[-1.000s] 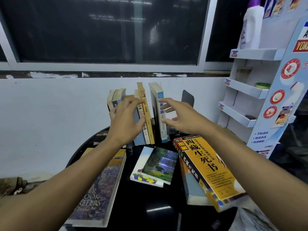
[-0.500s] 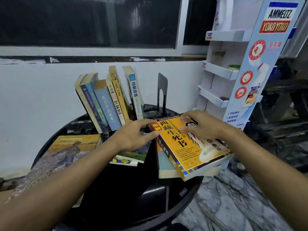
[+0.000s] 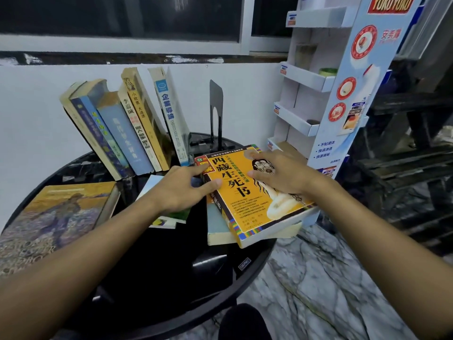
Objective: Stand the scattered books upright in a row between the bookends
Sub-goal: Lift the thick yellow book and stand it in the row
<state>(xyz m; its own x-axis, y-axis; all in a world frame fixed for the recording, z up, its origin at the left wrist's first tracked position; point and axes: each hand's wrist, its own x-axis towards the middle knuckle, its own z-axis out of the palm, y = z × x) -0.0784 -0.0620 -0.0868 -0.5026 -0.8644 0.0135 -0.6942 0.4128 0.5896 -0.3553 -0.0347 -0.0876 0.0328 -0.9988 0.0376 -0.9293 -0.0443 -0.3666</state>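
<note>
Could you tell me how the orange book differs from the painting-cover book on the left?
The orange book lies atop a pale book, left hand and right hand touching it; the painting-cover book lies on the table, untouched. The orange book bears Chinese characters, the painting-cover book a painted figure. Both lie flat.

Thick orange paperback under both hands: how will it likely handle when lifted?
The thick orange paperback looks fairly heavy, given its deep page block. Its soft cover would probably flex. Overhanging the black round table atop a pale book, it might slide if pushed.
</note>
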